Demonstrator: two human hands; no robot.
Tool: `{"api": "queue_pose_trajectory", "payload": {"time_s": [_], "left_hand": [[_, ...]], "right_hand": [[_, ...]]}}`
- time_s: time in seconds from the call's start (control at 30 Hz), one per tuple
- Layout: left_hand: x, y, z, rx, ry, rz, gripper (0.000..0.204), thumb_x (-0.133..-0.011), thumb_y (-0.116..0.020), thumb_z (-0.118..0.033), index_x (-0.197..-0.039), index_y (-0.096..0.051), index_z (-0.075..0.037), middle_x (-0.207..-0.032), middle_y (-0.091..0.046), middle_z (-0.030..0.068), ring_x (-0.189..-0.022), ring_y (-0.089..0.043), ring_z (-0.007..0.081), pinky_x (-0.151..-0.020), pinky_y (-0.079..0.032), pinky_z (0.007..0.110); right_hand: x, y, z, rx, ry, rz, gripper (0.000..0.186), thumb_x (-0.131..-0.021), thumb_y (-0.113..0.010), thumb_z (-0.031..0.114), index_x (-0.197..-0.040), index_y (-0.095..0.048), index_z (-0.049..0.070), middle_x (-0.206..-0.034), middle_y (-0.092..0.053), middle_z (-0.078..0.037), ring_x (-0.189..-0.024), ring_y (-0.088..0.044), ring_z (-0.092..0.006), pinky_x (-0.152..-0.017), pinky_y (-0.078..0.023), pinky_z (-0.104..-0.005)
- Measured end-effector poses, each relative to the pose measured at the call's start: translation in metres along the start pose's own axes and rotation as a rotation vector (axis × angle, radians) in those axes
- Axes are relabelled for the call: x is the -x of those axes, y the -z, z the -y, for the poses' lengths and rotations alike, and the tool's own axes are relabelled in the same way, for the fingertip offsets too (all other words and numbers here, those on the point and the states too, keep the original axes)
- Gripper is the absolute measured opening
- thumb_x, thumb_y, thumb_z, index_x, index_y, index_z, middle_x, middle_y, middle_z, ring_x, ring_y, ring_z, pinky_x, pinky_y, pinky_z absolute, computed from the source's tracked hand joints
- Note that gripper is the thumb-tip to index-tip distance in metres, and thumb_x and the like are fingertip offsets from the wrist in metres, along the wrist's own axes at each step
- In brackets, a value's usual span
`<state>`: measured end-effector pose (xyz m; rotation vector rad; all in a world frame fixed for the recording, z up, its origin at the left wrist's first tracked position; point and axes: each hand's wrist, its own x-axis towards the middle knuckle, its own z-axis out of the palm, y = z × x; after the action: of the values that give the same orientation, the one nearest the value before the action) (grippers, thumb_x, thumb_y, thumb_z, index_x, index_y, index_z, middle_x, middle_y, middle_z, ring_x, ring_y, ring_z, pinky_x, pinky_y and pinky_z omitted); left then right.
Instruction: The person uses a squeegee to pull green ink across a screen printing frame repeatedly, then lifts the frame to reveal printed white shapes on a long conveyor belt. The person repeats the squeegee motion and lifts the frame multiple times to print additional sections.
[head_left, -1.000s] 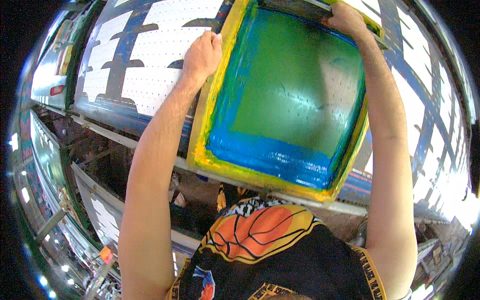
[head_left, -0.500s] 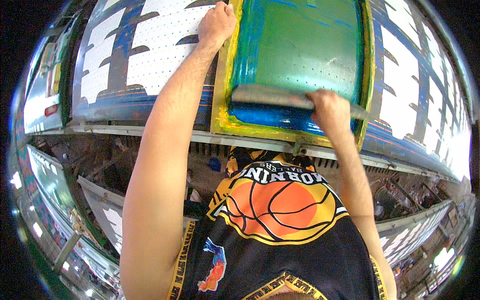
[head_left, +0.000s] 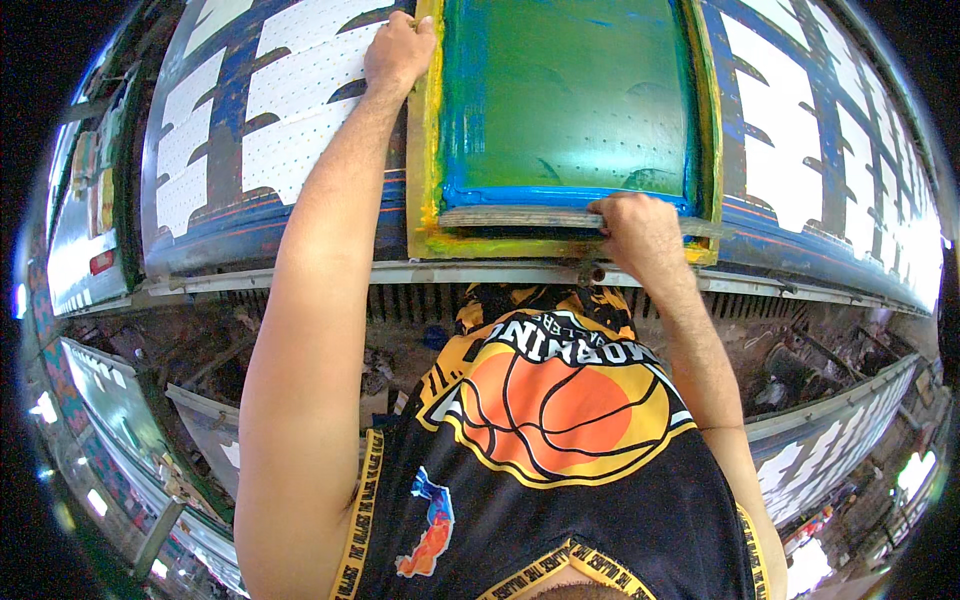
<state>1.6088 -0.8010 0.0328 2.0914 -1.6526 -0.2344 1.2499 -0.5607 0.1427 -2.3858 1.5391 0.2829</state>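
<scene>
A screen printing frame (head_left: pixel 712 120) with yellow-stained edges holds a green mesh (head_left: pixel 560 100) with blue ink along its sides and near end. My left hand (head_left: pixel 398 55) is closed on the frame's upper left edge. My right hand (head_left: pixel 637 235) grips a long greyish squeegee (head_left: pixel 510 218) lying crosswise at the frame's near end, just below a band of wet blue ink (head_left: pixel 540 194). Faint cut shapes and dots show through the mesh.
The long printing table (head_left: pixel 225 120) carries white perforated pieces (head_left: pixel 775 150) on both sides of the frame. A metal rail (head_left: pixel 420 272) runs along its near edge. More tables (head_left: pixel 115 420) stand behind me to left and right, and my black printed top fills the lower middle.
My right hand has drawn the squeegee from the frame's far end down to its near end, leaving a band of blue ink there. My left hand stays on the left edge.
</scene>
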Motion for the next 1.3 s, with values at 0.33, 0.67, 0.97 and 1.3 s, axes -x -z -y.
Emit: {"api": "queue_pose_trajectory", "payload": {"time_s": [0.33,0.67,0.97,1.3], "left_hand": [[-0.005,0.005,0.004,0.007,0.050,-0.009,0.055,-0.103,-0.065,-0.057,-0.126,-0.073,-0.008,-0.124,-0.078,0.0212,-0.119,-0.073,0.0402,-0.103,-0.056,0.050],[-0.001,0.009,0.002,0.021,0.081,-0.030,0.051,-0.101,-0.071,-0.056,-0.123,-0.077,-0.010,-0.120,-0.080,0.0168,-0.115,-0.075,0.0346,-0.101,-0.056,0.045],[0.000,0.012,0.001,0.056,0.080,-0.020,0.047,-0.101,-0.071,-0.053,-0.118,-0.077,-0.009,-0.114,-0.080,0.0177,-0.109,-0.076,0.0343,-0.096,-0.056,0.043],[0.002,0.008,0.007,0.053,0.052,-0.029,0.042,-0.105,-0.067,-0.051,-0.121,-0.074,-0.013,-0.112,-0.080,0.0189,-0.107,-0.076,0.0381,-0.093,-0.057,0.046]], "right_hand": [[0.050,-0.009,-0.025,-0.298,0.285,-0.041,0.049,-0.085,-0.081,0.013,-0.133,-0.071,0.007,-0.136,-0.070,-0.015,-0.129,-0.065,-0.0355,-0.112,-0.049,-0.0521],[0.058,-0.006,-0.210,-0.649,-0.255,-0.314,0.049,-0.098,-0.079,0.020,-0.142,-0.067,0.000,-0.122,-0.073,-0.017,-0.097,-0.074,-0.0263,-0.087,-0.059,-0.0410],[0.042,-0.034,-0.224,-0.669,-0.289,-0.217,0.067,-0.087,-0.089,0.027,-0.141,-0.064,-0.005,-0.123,-0.068,-0.025,-0.114,-0.069,-0.0416,-0.098,-0.057,-0.0489],[0.038,-0.028,-0.214,-0.614,-0.379,-0.228,0.063,-0.083,-0.084,0.022,-0.137,-0.067,-0.005,-0.116,-0.068,-0.023,-0.107,-0.070,-0.0418,-0.092,-0.059,-0.0486]]}}
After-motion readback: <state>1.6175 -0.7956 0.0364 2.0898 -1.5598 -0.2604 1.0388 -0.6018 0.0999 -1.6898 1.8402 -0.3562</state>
